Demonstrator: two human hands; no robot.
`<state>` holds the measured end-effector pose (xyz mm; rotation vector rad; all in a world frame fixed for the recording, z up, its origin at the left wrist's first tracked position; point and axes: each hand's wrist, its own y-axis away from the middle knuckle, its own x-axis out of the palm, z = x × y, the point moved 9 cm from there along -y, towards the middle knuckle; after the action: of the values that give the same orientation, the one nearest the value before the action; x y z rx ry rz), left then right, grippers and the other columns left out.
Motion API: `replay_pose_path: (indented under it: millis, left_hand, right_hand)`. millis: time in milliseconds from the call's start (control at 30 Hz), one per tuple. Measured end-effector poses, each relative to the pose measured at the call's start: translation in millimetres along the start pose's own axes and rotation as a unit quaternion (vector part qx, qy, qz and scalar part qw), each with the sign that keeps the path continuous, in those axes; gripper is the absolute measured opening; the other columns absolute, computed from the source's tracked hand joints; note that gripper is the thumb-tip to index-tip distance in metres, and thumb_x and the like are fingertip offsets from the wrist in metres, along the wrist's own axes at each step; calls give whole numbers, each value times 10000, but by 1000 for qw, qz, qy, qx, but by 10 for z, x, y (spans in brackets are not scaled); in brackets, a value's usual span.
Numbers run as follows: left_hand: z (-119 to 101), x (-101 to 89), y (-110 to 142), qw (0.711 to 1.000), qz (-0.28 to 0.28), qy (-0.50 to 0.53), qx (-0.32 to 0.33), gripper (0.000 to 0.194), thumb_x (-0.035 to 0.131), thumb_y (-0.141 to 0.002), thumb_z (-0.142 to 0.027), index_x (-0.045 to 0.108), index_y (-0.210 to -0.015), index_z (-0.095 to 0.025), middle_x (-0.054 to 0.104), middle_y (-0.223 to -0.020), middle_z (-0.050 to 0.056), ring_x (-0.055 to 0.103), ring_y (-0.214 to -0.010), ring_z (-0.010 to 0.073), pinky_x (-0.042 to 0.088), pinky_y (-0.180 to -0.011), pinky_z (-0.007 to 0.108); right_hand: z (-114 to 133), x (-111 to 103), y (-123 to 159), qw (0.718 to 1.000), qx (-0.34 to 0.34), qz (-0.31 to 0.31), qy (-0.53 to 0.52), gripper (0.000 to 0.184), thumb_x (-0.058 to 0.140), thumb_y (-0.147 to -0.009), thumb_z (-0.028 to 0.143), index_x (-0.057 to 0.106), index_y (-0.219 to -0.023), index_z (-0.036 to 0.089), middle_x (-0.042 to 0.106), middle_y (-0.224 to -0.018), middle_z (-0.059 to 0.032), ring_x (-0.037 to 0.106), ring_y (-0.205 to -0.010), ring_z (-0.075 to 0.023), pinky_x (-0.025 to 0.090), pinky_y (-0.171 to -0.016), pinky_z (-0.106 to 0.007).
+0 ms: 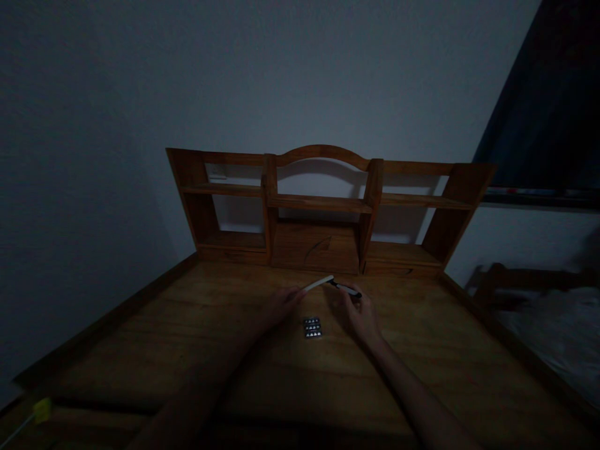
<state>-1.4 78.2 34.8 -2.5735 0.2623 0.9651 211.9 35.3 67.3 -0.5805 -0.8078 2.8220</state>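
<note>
From the head view, I see a person working in dim light at a wooden desk. The left grip is closed on the near end of a pale stick, which slants toward the far right. The right grip holds a slim black-and-grey tool, pinched between thumb and fingers, its dark end pointing left. The two ends come together around the middle of the desk, toward the far side; whether they are joined or only touch, I cannot tell.

Just nearer than the hands, between the forearms, lies a small dark pack with three rows of shiny bits. The shelf unit stands along the far edge, against the wall. Bedding shows off to the right, and a yellow tag at the near left.

To handle this well, I would keep the left grip quiet as a support and make any fine movement with the right fingers. Resting both wrists on the desk should steady the meeting point. A light pinch seems enough for such slim pieces, and the wrists should stay off the pack. More light would help.
</note>
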Motion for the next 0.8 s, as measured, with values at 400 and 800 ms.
replay_pose_path:
  millis: [400,800]
  left_hand:
    - [14,19,-10,1000,-6,21,-2,534,328,-882,-600,670,-912,-191,679,-822,24,592,-750,178,436,-678,255]
    - [-4,6,-10,1000,-7,9,9,497,336,-891,-578,657,-874,-199,670,-813,10,594,-766,171,428,-677,243]
  right_hand:
    - [12,-59,-2,999,-16,-32,13,314,457,-913,408,649,-1044,196,702,-997,-73,655,-901,-238,507,-801,-357]
    - [16,-36,0,999,-21,-30,4,302,465,-906,409,654,-1032,211,701,-1009,-66,653,-915,-232,505,-816,-343]
